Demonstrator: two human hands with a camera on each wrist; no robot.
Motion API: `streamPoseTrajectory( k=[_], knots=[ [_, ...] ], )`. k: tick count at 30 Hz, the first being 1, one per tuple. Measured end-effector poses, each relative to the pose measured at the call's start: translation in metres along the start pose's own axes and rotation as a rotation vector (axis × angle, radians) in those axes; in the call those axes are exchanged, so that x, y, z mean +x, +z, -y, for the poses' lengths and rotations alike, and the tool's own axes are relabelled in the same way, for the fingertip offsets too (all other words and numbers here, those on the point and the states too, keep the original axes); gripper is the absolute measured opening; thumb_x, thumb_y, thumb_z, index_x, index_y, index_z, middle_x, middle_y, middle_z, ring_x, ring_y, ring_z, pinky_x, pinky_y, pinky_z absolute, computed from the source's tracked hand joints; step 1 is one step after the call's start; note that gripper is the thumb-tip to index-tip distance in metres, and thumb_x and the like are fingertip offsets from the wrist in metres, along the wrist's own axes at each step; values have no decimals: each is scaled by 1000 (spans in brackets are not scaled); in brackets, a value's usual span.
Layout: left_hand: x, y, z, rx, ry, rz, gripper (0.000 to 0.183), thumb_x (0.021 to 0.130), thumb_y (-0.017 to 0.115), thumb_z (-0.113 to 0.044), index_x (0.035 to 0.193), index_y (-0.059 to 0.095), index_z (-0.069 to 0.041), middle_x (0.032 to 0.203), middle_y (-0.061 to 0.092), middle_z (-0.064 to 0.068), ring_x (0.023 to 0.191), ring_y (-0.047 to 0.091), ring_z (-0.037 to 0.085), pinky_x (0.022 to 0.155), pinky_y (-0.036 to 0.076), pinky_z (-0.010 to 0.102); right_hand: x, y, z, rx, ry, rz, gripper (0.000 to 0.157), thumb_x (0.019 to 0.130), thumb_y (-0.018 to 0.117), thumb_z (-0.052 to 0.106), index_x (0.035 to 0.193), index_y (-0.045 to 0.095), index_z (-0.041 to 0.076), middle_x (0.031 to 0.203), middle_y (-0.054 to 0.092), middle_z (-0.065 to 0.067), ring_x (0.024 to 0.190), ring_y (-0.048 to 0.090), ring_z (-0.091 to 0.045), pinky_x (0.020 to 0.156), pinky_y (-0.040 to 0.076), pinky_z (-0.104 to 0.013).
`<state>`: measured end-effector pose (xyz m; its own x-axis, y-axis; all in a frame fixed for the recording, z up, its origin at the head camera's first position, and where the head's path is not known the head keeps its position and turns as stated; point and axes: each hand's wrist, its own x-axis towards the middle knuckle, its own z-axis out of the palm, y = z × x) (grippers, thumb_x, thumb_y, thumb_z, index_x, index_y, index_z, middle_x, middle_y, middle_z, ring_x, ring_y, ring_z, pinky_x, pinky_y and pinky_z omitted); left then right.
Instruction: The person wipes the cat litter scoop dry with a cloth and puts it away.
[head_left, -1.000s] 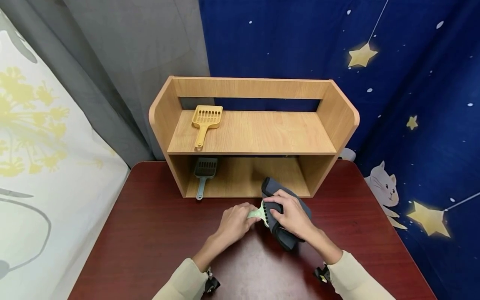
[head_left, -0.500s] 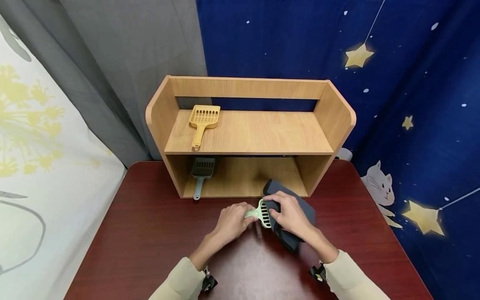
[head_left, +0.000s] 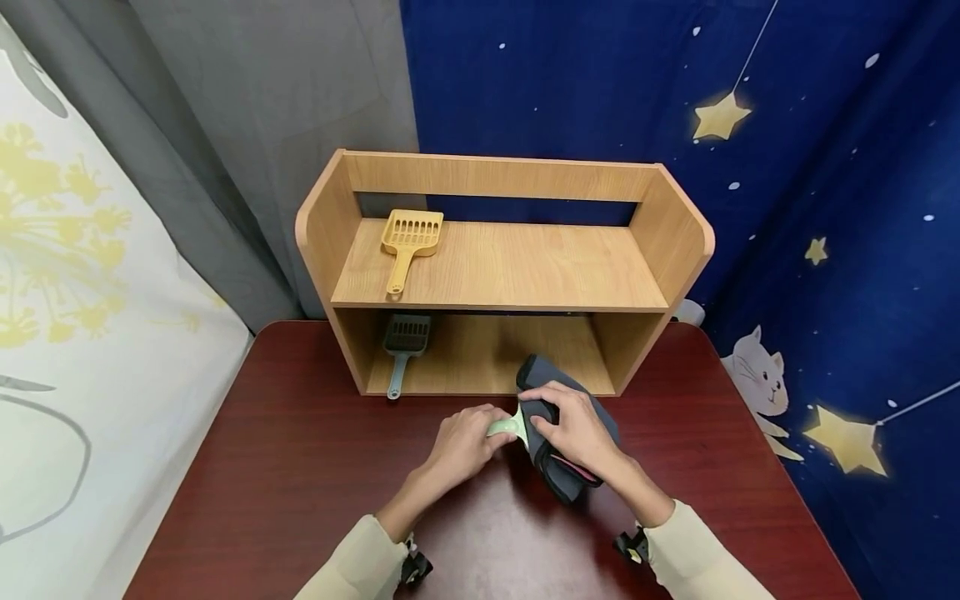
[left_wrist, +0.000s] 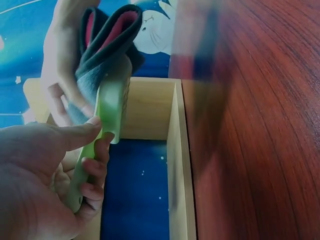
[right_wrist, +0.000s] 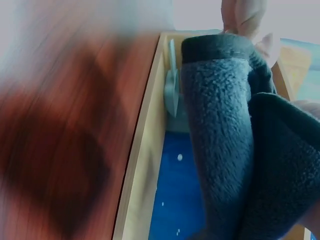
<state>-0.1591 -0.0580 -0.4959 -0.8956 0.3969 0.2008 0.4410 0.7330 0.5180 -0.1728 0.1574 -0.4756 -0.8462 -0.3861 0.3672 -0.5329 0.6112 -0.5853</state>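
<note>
My left hand [head_left: 467,442] grips the handle of a light green litter scoop [left_wrist: 114,97], thumb on top and fingers curled beneath. My right hand [head_left: 573,421] holds a folded dark grey cloth [right_wrist: 217,125] with black edging and a pink inner side. The cloth lies against the slotted head of the scoop and covers most of it in the head view. Both hands are above the table in front of the shelf. In the right wrist view the cloth hides much of the right hand.
A two-tier wooden shelf [head_left: 502,306] stands at the back of the dark red table [head_left: 300,492]. On its upper board lies a yellow litter scoop [head_left: 411,242]. A grey-blue litter scoop [head_left: 406,346] lies on the lower level, its handle reaching over the front edge. Curtains hang behind.
The cloth has slid right off the scoop's slots and then back left over them, with the right hand on it. The left hand keeps its grip on the handle, nearly still.
</note>
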Motion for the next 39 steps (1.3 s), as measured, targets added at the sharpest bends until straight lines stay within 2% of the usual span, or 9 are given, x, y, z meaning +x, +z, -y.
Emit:
streamPoseTrajectory(
  k=[4,10,14,17,20,23,25,31,39],
  knots=[
    [-3,0,4,-5,11,-12,22,93,83,-29,109,81,-15,97,74,-5,69,57,9,56,42,29,-6,-8,-8,-60,9,19,39,81,84,-5,117,79,9,108,76,-5,89,67,-17,74,52,-31],
    [-5,-4,11,-6,21,-19,21,92,83,-29,108,81,-14,93,73,-5,68,55,9,55,42,30,-10,-30,-15,-107,107,-79,35,83,82,-3,115,80,11,111,79,-13,83,68,-20,72,53,-35],
    [-6,-9,18,-1,19,-3,19,92,83,-27,106,81,-14,92,72,-5,67,53,8,56,42,30,-12,-43,-20,-57,166,-100,36,83,83,-4,115,81,14,108,80,-12,72,58,-14,66,47,-29],
    [-7,-13,24,1,25,16,18,93,83,-26,107,81,-14,92,72,-6,68,53,8,57,42,30,-13,-51,-24,4,168,-91,38,83,83,-6,115,81,16,108,80,-8,67,48,-9,62,40,-25],
    [-8,-20,28,-2,57,35,18,94,81,-25,108,80,-13,94,73,-4,72,59,10,60,46,31,-16,-58,-29,37,131,-90,41,83,83,-8,116,81,16,110,79,-4,70,52,-7,65,42,-20],
    [-10,-27,31,4,95,58,19,96,80,-26,110,80,-13,98,75,-3,78,66,14,64,50,34,-17,-63,-35,54,88,-88,44,83,81,-11,118,80,17,113,78,-2,90,66,-10,78,46,-14],
    [-11,-31,32,7,122,80,19,96,79,-25,112,80,-14,100,75,-3,81,67,15,66,51,35,-16,-66,-39,63,62,-81,47,83,80,-13,119,79,18,114,77,0,104,69,-14,88,45,-12],
    [-13,-36,32,-13,185,152,17,97,78,-26,111,80,-17,96,70,-8,77,58,6,66,48,29,-12,-68,-48,146,-25,-20,47,88,75,-14,124,77,17,116,75,-2,105,68,-19,91,47,-15],
    [-11,-37,31,-47,222,165,18,97,77,-28,112,80,-18,96,69,-10,77,56,3,67,46,26,-3,-61,-52,262,-118,48,42,92,74,-11,125,75,15,121,74,-3,113,66,-15,99,45,-16]
  ],
)
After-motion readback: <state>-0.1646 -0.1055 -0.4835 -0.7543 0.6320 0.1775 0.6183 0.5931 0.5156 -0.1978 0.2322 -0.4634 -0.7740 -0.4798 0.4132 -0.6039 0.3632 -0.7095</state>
